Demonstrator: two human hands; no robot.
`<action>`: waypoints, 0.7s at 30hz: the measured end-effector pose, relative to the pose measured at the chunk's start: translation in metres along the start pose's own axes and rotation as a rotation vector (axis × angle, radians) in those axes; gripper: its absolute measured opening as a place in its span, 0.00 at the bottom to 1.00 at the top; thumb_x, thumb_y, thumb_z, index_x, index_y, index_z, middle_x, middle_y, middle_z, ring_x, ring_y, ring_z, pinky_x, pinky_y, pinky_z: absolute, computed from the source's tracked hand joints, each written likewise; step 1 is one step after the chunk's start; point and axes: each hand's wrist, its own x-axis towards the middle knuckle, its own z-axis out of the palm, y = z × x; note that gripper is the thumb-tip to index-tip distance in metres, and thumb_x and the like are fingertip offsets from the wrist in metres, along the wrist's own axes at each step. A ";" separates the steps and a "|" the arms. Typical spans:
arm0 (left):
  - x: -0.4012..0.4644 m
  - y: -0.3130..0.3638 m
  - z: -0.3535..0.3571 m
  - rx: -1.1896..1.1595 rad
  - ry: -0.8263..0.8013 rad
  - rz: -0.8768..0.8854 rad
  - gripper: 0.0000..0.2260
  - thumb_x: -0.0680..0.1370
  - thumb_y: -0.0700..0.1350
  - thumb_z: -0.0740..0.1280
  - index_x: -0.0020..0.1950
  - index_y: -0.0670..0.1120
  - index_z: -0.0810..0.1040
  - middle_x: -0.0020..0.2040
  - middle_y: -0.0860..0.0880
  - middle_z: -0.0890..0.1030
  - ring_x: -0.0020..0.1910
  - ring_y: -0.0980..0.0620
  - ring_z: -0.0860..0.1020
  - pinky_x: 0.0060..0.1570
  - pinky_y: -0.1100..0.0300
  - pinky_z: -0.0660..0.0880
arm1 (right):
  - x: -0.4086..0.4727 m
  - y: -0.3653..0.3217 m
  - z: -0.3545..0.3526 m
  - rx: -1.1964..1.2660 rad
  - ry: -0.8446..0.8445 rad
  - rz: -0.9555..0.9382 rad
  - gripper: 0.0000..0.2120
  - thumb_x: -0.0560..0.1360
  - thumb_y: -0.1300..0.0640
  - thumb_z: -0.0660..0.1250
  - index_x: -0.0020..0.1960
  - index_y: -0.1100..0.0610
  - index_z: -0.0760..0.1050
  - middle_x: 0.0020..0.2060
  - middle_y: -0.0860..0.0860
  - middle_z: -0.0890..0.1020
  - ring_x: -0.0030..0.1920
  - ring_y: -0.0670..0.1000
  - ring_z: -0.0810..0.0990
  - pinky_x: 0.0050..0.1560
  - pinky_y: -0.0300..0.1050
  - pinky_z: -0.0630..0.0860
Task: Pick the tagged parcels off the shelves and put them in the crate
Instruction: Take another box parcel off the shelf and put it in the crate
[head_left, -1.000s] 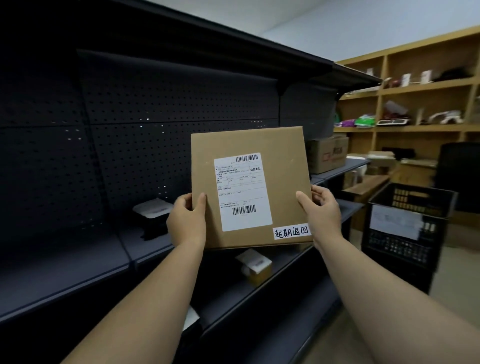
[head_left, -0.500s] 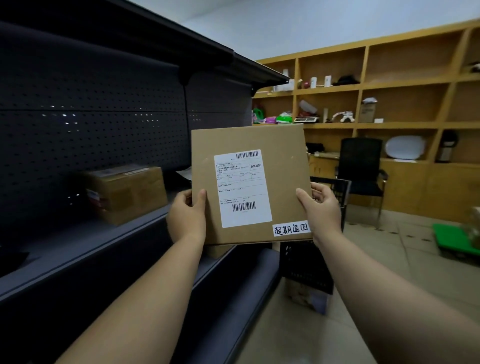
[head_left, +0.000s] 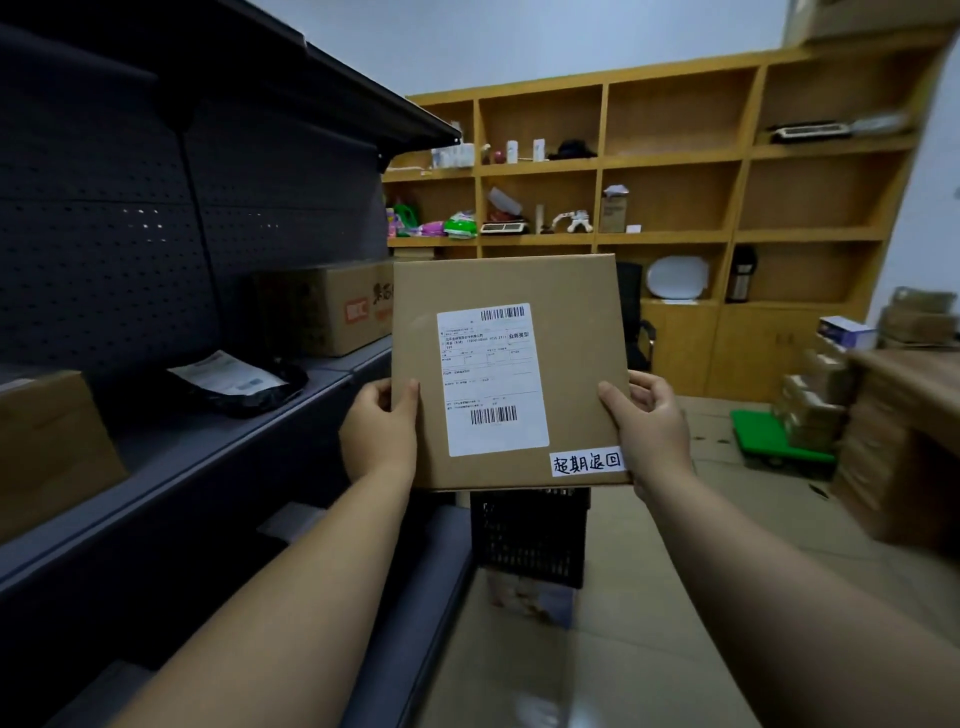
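A flat brown cardboard parcel (head_left: 566, 312) is held upright in front of me, its face bearing a white shipping label and a small handwritten white tag (head_left: 586, 460) at the lower right. My left hand (head_left: 379, 434) grips its left edge and my right hand (head_left: 652, 428) grips its right edge, thumbs on the front. The black slatted crate (head_left: 530, 538) stands on the floor directly behind and below the parcel, its top hidden by it.
Dark metal shelves (head_left: 156, 467) run along my left, holding a printed carton (head_left: 337, 312), a black mailer bag (head_left: 244, 384) and a brown box (head_left: 47, 447). Wooden wall shelving (head_left: 675, 161) stands at the back. Stacked boxes on a green cart (head_left: 779, 441) and a wooden desk (head_left: 914, 415) stand right.
The view has swung right along the shelves, away from the dark rack towards the room. The parcel stays gripped in both hands, and the crate now sits directly behind it.
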 end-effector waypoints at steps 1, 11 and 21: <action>0.010 -0.001 0.012 -0.004 -0.010 0.006 0.13 0.76 0.55 0.66 0.54 0.48 0.79 0.50 0.50 0.82 0.42 0.54 0.73 0.42 0.61 0.65 | 0.012 0.004 0.003 -0.009 0.011 0.001 0.13 0.71 0.48 0.71 0.52 0.44 0.71 0.50 0.45 0.80 0.50 0.51 0.82 0.49 0.54 0.82; 0.129 -0.017 0.117 -0.009 -0.127 0.035 0.17 0.76 0.56 0.65 0.60 0.47 0.77 0.52 0.50 0.81 0.44 0.53 0.73 0.41 0.60 0.65 | 0.132 0.047 0.059 -0.029 0.117 0.006 0.15 0.70 0.47 0.71 0.55 0.45 0.72 0.54 0.50 0.81 0.50 0.52 0.81 0.50 0.54 0.81; 0.206 -0.046 0.205 -0.016 -0.223 0.011 0.16 0.75 0.56 0.66 0.59 0.48 0.78 0.53 0.49 0.82 0.44 0.52 0.76 0.42 0.59 0.69 | 0.223 0.092 0.087 -0.059 0.188 0.049 0.17 0.68 0.47 0.72 0.55 0.48 0.73 0.53 0.52 0.81 0.49 0.54 0.82 0.48 0.54 0.81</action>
